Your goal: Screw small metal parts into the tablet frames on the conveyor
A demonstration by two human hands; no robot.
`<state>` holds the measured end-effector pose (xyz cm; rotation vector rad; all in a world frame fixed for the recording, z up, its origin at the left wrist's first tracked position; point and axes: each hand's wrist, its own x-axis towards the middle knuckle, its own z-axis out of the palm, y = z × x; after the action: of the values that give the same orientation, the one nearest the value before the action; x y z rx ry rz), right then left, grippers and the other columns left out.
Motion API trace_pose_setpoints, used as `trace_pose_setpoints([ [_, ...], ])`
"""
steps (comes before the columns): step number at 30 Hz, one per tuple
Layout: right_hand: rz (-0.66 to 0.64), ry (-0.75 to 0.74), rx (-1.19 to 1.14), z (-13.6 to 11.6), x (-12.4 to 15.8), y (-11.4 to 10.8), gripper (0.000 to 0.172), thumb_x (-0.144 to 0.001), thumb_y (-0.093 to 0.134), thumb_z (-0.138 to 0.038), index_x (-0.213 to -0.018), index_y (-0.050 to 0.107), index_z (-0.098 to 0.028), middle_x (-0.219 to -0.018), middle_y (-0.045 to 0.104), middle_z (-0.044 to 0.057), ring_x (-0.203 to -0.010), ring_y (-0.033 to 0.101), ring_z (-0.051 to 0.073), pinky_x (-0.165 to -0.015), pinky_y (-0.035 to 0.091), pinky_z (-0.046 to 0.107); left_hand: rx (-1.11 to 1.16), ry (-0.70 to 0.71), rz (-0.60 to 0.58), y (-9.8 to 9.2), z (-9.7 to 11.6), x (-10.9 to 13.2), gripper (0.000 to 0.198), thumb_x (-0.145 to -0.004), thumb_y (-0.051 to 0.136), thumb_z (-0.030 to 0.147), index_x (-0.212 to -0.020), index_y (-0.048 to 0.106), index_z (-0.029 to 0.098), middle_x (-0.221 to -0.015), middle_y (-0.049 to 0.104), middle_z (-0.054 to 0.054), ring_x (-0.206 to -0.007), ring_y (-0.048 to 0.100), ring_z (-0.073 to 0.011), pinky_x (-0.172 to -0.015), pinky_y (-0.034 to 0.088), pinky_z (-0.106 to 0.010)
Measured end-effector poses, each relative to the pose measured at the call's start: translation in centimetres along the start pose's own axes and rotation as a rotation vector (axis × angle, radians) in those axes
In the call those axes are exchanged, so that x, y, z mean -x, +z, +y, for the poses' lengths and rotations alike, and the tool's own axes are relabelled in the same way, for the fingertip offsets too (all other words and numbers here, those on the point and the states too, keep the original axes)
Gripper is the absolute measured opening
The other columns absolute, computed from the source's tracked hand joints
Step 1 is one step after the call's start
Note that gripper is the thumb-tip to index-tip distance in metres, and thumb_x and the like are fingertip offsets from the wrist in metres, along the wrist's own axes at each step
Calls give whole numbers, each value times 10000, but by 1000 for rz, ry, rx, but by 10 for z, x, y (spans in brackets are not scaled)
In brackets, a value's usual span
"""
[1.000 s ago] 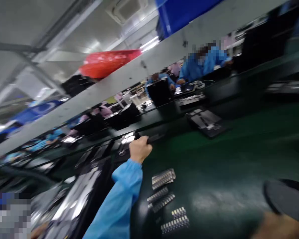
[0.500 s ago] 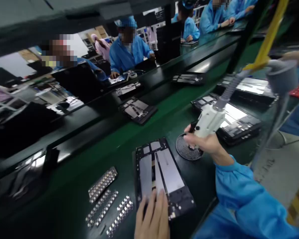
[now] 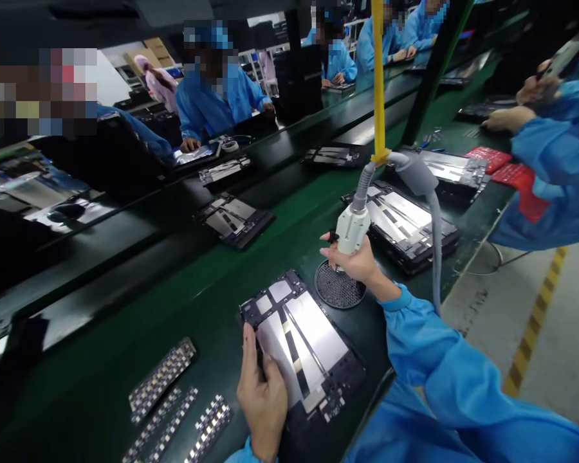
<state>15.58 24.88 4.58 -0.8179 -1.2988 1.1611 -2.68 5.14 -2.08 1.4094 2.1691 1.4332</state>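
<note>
A black tablet chassis (image 3: 313,334) with silver metal panels lies on the green belt in front of me. My left hand (image 3: 260,392) rests on its near left edge, fingers curled over the frame and gripping it. My right hand (image 3: 357,263) is closed round a white electric screwdriver (image 3: 351,228), held upright over a round black perforated dish (image 3: 340,289) just right of the chassis. A grey hose (image 3: 427,193) and a yellow strap (image 3: 377,77) run up from the tool.
Strips of small parts (image 3: 161,379) lie on the belt to the left. More chassis (image 3: 234,218) (image 3: 405,218) sit farther along. A co-worker's sleeve (image 3: 554,167) is at the right, beside red trays (image 3: 487,157). People in blue coats work across the line.
The view swung from the left of the line to the chassis in front. My left hand shifted from lying flat on the chassis to gripping its left edge. The screwdriver stands more upright.
</note>
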Motion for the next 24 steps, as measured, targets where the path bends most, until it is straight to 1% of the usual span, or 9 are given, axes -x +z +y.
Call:
trace_pose_setpoints([
  [2, 11, -9, 11, 1, -1, -2, 192, -666, 735, -254, -815, 653, -164, -424, 547, -59, -368, 497, 115, -429, 473, 292, -14, 55, 97, -4, 4, 2, 378, -863, 578, 212, -1237, 616, 239, -1190, 679, -41, -1146, 608, -190, -1054, 439, -315],
  [5, 28, -16, 40, 3, -2, -4, 184, -665, 734, -258, -805, 653, -172, -430, 550, -57, -381, 504, 120, -431, 472, 293, -7, 34, 170, -16, 16, 4, 291, -841, 629, 254, -1127, 674, 224, -824, 744, 0, -795, 704, -155, -836, 564, -288],
  [8, 23, -7, 44, 5, -3, -3, 164, -660, 730, -257, -776, 649, -174, -429, 551, -53, -378, 503, 119, -436, 472, 296, -65, -48, 169, -25, 26, 7, 257, -830, 649, 295, -1075, 692, 229, -828, 738, 5, -786, 694, -150, -780, 561, -266],
  [11, 17, 19, 31, 7, -2, -1, 168, -654, 727, -252, -777, 648, -168, -428, 549, -54, -363, 492, 113, -418, 453, 288, -83, 77, 170, -28, 29, 12, 117, -811, 665, 292, -879, 739, 231, -915, 716, -7, -829, 676, -146, -797, 541, -260],
  [14, 16, 27, 39, 9, -2, -1, 168, -653, 730, -251, -770, 641, -171, -439, 550, -54, -363, 489, 110, -405, 441, 279, -61, 143, 151, -28, 25, 19, 89, -790, 680, 289, -825, 740, 232, -853, 686, 3, -743, 651, -124, -711, 537, -234],
  [16, 6, 21, 52, 11, -2, -1, 170, -659, 732, -261, -772, 639, -174, -446, 555, -51, -369, 496, 112, -407, 445, 283, -66, 16, 177, -31, 22, 23, 129, -766, 700, 335, -837, 729, 231, -804, 687, 9, -707, 649, -130, -717, 546, -248],
  [19, -12, 5, 75, 14, -3, -3, 187, -673, 732, -282, -796, 644, -172, -447, 558, -49, -378, 503, 118, -420, 458, 295, -68, -272, 197, -44, 16, 21, 258, -717, 715, 454, -846, 712, 231, -819, 714, -5, -764, 687, -184, -841, 561, -328],
  [21, -16, 5, 91, 12, -1, -3, 211, -671, 740, -293, -818, 651, -172, -452, 559, -49, -380, 503, 121, -420, 457, 300, -21, -403, 84, -57, 13, 13, 330, -677, 714, 512, -826, 711, 217, -785, 730, -25, -771, 709, -224, -842, 577, -361],
  [24, 20, 4, 115, -3, 6, 0, 239, -660, 777, -296, -851, 666, -203, -493, 582, -42, -394, 506, 131, -418, 448, 311, 144, -547, -113, -73, 12, 0, 393, -617, 738, 517, -802, 695, 174, -710, 733, -57, -713, 723, -244, -734, 604, -345],
])
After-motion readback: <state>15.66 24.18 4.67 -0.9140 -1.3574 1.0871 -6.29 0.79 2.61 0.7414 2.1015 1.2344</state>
